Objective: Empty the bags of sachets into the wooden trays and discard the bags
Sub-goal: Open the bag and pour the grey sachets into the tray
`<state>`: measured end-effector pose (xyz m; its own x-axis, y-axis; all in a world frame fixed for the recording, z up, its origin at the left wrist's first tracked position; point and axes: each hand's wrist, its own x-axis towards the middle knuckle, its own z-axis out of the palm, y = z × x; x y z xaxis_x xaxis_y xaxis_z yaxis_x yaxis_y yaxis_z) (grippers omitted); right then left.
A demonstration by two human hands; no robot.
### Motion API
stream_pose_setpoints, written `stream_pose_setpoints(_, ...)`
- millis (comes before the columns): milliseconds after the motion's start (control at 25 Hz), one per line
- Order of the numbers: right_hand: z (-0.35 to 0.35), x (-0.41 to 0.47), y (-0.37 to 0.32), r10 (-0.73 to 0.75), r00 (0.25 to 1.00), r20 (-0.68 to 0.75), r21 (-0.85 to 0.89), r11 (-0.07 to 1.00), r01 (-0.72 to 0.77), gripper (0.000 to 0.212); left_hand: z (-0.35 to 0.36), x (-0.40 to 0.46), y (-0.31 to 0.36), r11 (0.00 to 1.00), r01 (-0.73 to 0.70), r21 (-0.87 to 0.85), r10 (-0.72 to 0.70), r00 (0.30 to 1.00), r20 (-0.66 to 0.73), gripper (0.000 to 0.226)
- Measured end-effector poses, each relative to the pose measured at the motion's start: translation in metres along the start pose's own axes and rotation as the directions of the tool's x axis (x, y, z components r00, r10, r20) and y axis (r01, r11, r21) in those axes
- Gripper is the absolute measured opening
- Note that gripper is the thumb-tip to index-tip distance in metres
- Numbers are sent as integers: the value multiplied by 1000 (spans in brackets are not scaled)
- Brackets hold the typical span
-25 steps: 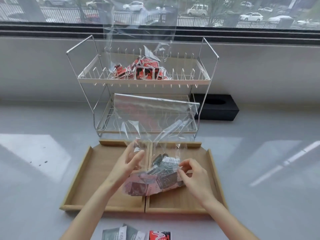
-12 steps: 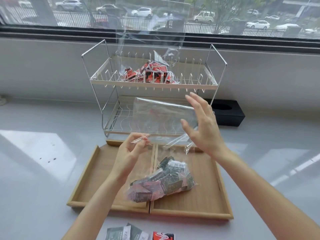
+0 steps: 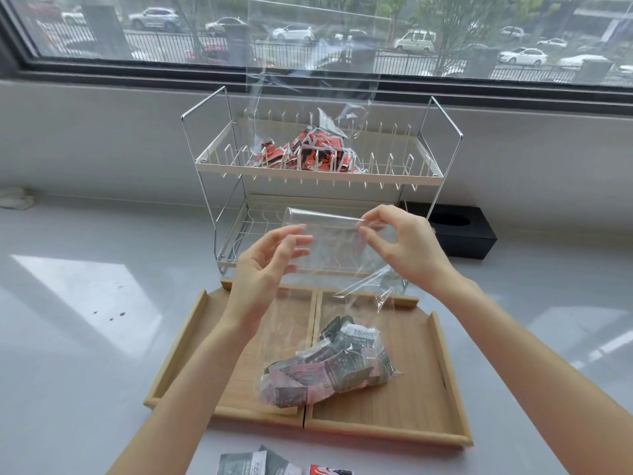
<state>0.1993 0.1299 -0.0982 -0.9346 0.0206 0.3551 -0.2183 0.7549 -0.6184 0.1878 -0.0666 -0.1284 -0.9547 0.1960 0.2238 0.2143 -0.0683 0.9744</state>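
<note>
A clear plastic bag (image 3: 327, 241) stands tall over two wooden trays, the left tray (image 3: 191, 337) and the right tray (image 3: 442, 382). Its bottom, full of grey and pink sachets (image 3: 329, 368), rests across the seam between the trays. My right hand (image 3: 400, 246) pinches the bag's open top edge between thumb and fingers. My left hand (image 3: 270, 269) is raised at the bag's left side, fingers spread against the film. A second clear bag of red sachets (image 3: 311, 154) sits upright on the top shelf of a white wire rack (image 3: 315, 173).
The rack stands just behind the trays under a window. A black box (image 3: 459, 231) sits to the rack's right. Loose grey sachets (image 3: 257, 466) and a red one (image 3: 329, 470) lie at the near table edge. A crumpled cloth (image 3: 15, 197) lies far left.
My right hand came in from beside the bag and closed on its top edge. My left hand rose from the pinched lower corner to the bag's upper left side. The view has shifted.
</note>
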Motion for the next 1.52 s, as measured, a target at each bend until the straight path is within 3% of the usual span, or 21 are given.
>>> stream_pose_setpoints(200, -6, 9, -2, -15, 994, -112, 27, 999, 18, 9, 5, 6, 20, 999, -38, -19, 37, 998, -44, 20)
stream_pose_setpoints(400, -5, 9, -29, -153, 912, -382, -198, 977, 80, 28, 12, 8, 39, 986, -24, -162, 0, 989, -145, 19)
stream_pose_setpoints(560, 12, -10, -54, -279, 913, -299, -163, 957, 239, 27, 19, 9, 49, 970, -19, -242, -27, 982, -185, 15)
stream_pose_setpoints(680, 22, -15, -61, -264, 931, -252, -177, 958, 224, 39, 23, 7, 56, 966, -31, -257, -14, 985, -172, 14)
stream_pose_setpoints(800, 29, -19, -60, -220, 953, -210, -49, 975, 215, 45, 25, 1, 56, 972, -14, -235, -15, 992, -122, 17)
stream_pose_setpoints(1040, 31, -18, -51, -201, 918, -342, 68, 969, 237, 31, 26, -11, 51, 981, 60, -186, -58, 998, 14, 19)
stream_pose_setpoints(1200, 30, -19, -44, -222, 919, -327, 61, 965, 255, 29, 25, -14, 43, 990, 56, -131, -46, 996, 79, 28)
stream_pose_setpoints(1360, 35, -21, -38, -296, 902, -315, -15, 951, 307, 30, 26, -16, 35, 989, 75, -126, -79, 997, -23, 21)
stream_pose_setpoints(1520, 38, -25, -38, -270, 913, -307, 80, 948, 307, 24, 27, -18, 34, 977, 79, -196, -95, 993, -75, 16)
